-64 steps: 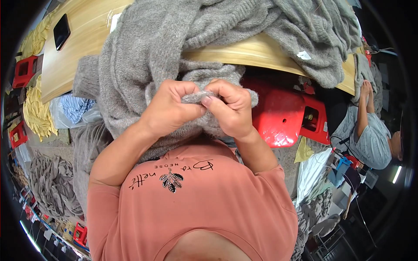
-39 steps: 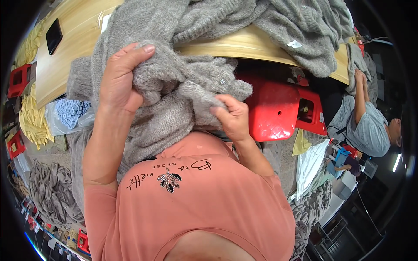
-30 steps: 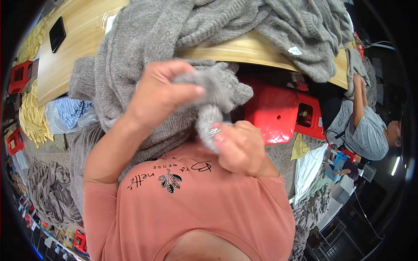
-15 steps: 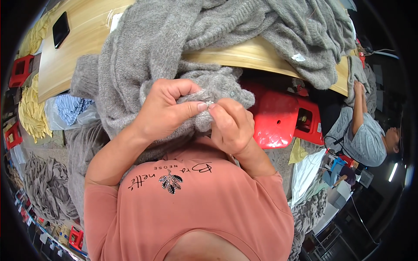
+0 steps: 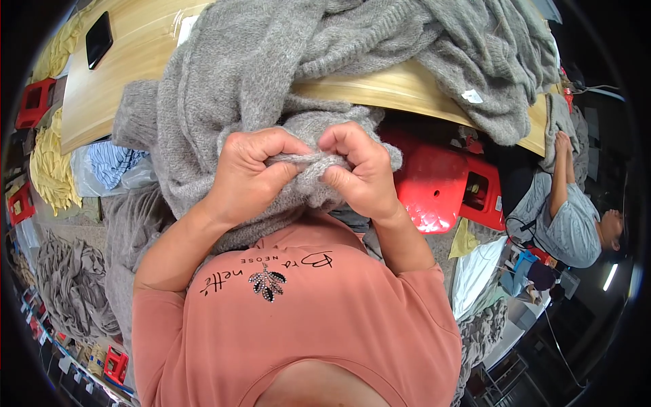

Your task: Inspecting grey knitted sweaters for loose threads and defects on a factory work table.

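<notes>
A fuzzy grey knitted sweater point(image 5: 203, 102) hangs over the table edge and gathers in front of my chest. My left hand point(image 5: 254, 173) pinches a folded edge of the knit between thumb and forefinger. Close beside it, my right hand point(image 5: 359, 173) grips the same edge, thumb below and forefinger above. A thin ridge of knit runs between the two hands. Any small fastening in the fabric is hidden by the fingers.
More grey knitwear point(image 5: 475, 61) is heaped on the wooden table point(image 5: 129, 51), with a black phone point(image 5: 99, 41) at the far left. A red stool point(image 5: 434, 190) stands to the right. Beyond it, a person in a grey shirt point(image 5: 569, 220) handles grey knit. Yellow garments point(image 5: 51, 166) lie left.
My right hand has turned and risen slightly, shifting from a fingertip pinch at a small shiny piece to a grip on the knit edge. That shiny piece no longer shows.
</notes>
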### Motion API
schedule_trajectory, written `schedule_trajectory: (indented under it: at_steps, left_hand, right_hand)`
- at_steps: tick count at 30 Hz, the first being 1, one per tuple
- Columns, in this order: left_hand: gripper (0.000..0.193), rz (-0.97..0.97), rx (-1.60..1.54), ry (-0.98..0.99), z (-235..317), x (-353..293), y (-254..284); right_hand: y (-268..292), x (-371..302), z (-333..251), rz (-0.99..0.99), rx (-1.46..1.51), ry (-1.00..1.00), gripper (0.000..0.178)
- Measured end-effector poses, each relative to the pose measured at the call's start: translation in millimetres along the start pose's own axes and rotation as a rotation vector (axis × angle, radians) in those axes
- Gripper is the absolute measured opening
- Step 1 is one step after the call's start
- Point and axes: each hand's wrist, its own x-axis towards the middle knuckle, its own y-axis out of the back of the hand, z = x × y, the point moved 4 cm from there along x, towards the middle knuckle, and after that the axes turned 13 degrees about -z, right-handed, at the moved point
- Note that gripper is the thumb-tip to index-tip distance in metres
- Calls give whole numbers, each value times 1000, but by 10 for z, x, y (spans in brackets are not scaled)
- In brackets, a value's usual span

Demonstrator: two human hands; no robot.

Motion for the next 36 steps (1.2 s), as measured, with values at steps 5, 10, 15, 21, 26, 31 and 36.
schedule_trajectory:
  at_steps: [5,10,15,21,26,31,36]
  left_hand:
    - [16,55,86,-82,17,-13,-30]
    - [19,39,188,-128,17,-32,-49]
    - [20,18,116,-131,-11,-25,-62]
    - [20,30,118,-152,-14,-60,-71]
    - [20,48,172,-190,22,-76,-61]
    - [21,62,325,-262,100,-106,-76]
    - [25,169,459,-399,152,-111,-103]
  right_hand:
    - [-48,13,7,57,-206,145,21]
    - [-42,-50,138,-28,155,-57,20]
    - [-61,-72,168,-56,316,-115,19]
    - [-93,-116,99,1,142,-80,16]
    - [-113,-111,57,57,101,-49,13]
    - [-112,-115,-60,111,-64,-10,13]
    - [-157,-97,-160,214,-228,77,15]
